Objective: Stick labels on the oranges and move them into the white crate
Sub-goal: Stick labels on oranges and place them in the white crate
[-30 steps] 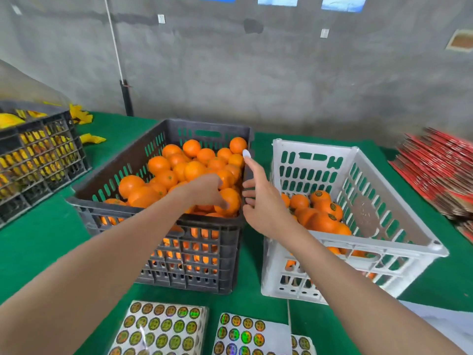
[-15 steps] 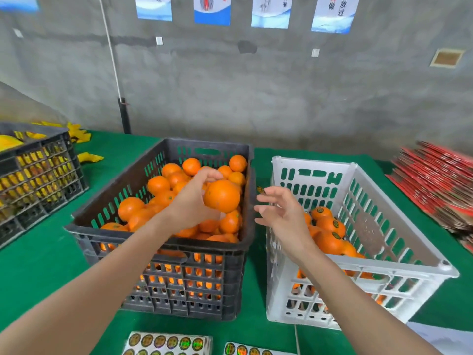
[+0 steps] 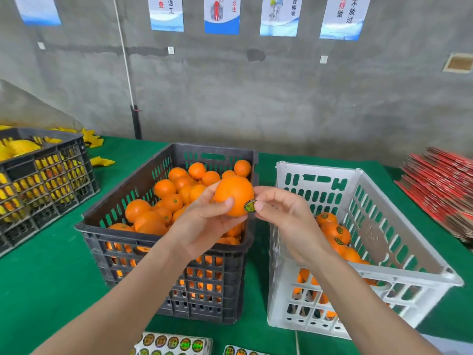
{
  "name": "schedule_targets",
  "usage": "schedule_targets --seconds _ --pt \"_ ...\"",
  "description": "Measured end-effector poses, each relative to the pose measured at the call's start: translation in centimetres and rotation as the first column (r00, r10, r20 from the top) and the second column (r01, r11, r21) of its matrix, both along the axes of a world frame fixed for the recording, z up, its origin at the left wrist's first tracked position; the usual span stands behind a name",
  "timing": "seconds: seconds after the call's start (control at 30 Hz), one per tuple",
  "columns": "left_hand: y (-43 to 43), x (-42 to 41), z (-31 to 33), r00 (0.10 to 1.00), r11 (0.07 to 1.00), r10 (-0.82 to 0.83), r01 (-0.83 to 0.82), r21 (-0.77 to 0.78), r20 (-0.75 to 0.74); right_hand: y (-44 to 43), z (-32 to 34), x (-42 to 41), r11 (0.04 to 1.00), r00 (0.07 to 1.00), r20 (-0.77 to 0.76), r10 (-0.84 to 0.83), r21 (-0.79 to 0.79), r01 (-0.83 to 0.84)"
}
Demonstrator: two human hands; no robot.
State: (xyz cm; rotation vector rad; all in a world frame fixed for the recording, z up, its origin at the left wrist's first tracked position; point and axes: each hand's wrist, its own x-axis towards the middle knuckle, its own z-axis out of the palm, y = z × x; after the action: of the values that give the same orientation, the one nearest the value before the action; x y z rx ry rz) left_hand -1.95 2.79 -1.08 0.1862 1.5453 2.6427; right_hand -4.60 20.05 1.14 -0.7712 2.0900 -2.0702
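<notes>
Left hand: the left hand (image 3: 204, 226) grips one orange (image 3: 234, 194), thumb pressed across its front and fingers curled behind, held up in the air.
Orange: it hangs above the right side of the dark crate (image 3: 143, 172), close to the gap between the two crates and touching neither.
Right hand: the right hand (image 3: 286, 213) pinches a small round label (image 3: 250, 206) between thumb and forefinger; the other fingers are curled in loosely.
Label: dark rim, yellow-green middle, lying against the lower right flank of the orange; from here I cannot tell how firmly it is stuck down.
Dark crate: piled high with loose oranges (image 3: 163, 188), standing in the middle of the green cloth (image 3: 51, 278).
White crate: the white crate (image 3: 317, 167) sits just beside the dark one, on its right; a few labelled oranges (image 3: 335, 231) lie along its left side, each showing a round sticker.
Sticker sheets: sticker sheets (image 3: 174, 343) of shiny round labels lie on the cloth at the near edge, in front of the dark crate.
Far left: a black crate (image 3: 46, 180) holds yellow things I cannot make out.
Far right: a red stack (image 3: 440, 185) of flat pieces rests on the cloth.
Wall: grey concrete, with a row of posters (image 3: 222, 14) along the top.
</notes>
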Motion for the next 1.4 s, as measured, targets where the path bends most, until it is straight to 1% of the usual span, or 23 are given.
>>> schedule_targets --seconds 0.13,0.33,0.43,0.53,0.6,0.7,0.73,0.83,0.87,0.97,1.0,1.07,1.1,1.13,1.17,1.2,1.27,1.33,1.37,1.4 --pt "1.4 0.4 0.0 0.998 0.999 -0.031 0.032 0.018 -0.053 0.9 0.7 0.3 0.993 0.993 -0.12 -0.018 0.112 0.031" --pt "3.3 0.7 0.0 0.997 0.999 -0.046 0.047 0.021 -0.058 2.5 0.7 0.3 0.965 0.956 -0.292 -0.035 0.24 0.109" --pt "4.3 0.9 0.0 0.998 0.999 -0.045 0.046 0.025 -0.041 3.1 0.4 0.6 0.934 0.896 -0.439 -0.07 0.287 0.213" --pt "5.1 1.0 0.0 0.997 0.997 -0.068 0.068 0.021 -0.034 3.6 -0.1 1.1 0.92 0.83 -0.54 -0.138 0.24 0.309" --pt "5.5 1.0 -0.1 0.997 0.997 -0.074 0.074 0.014 -0.019 4.2 -0.2 1.1 0.93 0.838 -0.521 -0.164 0.203 0.308" --pt "6.2 1.2 -0.6 0.995 0.994 -0.102 0.102 0.033 0.011 5.5 0.0 0.8 0.944 0.917 -0.37 -0.15 0.222 0.244" --pt "6.4 1.3 -0.7 0.992 0.992 -0.122 0.121 0.039 0.011 5.8 -0.1 0.8 0.949 0.931 -0.345 -0.121 0.236 0.211" --pt "7.0 1.1 -0.9 0.987 0.987 -0.158 0.159 0.021 -0.01 6.1 -0.8 1.2 0.954 0.936 -0.349 0.051 0.295 0.058" --pt "7.1 0.9 -0.8 0.987 0.987 -0.158 0.158 -0.002 -0.007 6.3 -1.0 1.2 0.948 0.932 -0.354 0.074 0.316 0.044" --pt "7.5 0.3 -0.5 0.99 0.983 -0.142 0.144 -0.115 0.026 6.6 -1.2 0.4 0.915 0.917 -0.393 0.063 0.39 0.105" --pt "7.7 -0.1 -0.4 0.991 0.976 -0.127 0.131 -0.174 0.036 6.8 -1.0 -0.1 0.912 0.918 -0.395 0.045 0.391 0.123" --pt "8.2 -1.0 -0.2 0.997 0.933 -0.052 0.066 -0.353 0.051 7.5 -0.7 -2.0 0.902 0.911 -0.413 -0.001 0.393 0.179" --pt "8.4 -1.5 -0.2 0.998 0.9 -0.006 0.029 -0.435 0.055 8.2 -0.7 -3.5 0.878 0.905 -0.423 -0.032 0.422 0.228" --pt "8.7 -2.0 -0.2 0.997 0.882 0.032 0.002 -0.472 0.064 9.2 -0.8 -5.3 0.83 0.908 -0.414 -0.066 0.482 0.28" --pt "9.1 -2.4 -0.3 0.996 0.884 0.05 -0.008 -0.468 0.078 10.5 -1.0 -7.3 0.753 0.921 -0.376 -0.101 0.576 0.318" --pt "9.6 -2.8 -0.4 0.995 0.896 0.042 0.004 -0.443 0.093 11.8 -1.2 -9.2 0.648 0.935 -0.325 -0.141 0.684 0.335" --pt "11.2 -3.3 -0.8 0.99 0.917 0.016 0.041 -0.397 0.14 14.6 -2.5 -12.1 0.402 0.949 -0.253 -0.188 0.862 0.309" --pt "12.8 -3.8 -1.4 0.98 0.925 -0.003 0.078 -0.372 0.198 16.7 -4.1 -13.5 0.156 0.958 -0.247 -0.143 0.951 0.269" --pt "13.5 -4.1 -1.8 0.975 0.925 -0.004 0.087 -0.369 0.22 17.4 -4.9 -13.9 0.054 0.967 -0.229 -0.108 0.97 0.236" --pt "13.9 -4.4 -2.0 0.972 0.923 -0.002 0.091 -0.374 0.233 17.8 -5.6 -14.2 -0.012 0.978 -0.193 -0.085 0.981 0.193"
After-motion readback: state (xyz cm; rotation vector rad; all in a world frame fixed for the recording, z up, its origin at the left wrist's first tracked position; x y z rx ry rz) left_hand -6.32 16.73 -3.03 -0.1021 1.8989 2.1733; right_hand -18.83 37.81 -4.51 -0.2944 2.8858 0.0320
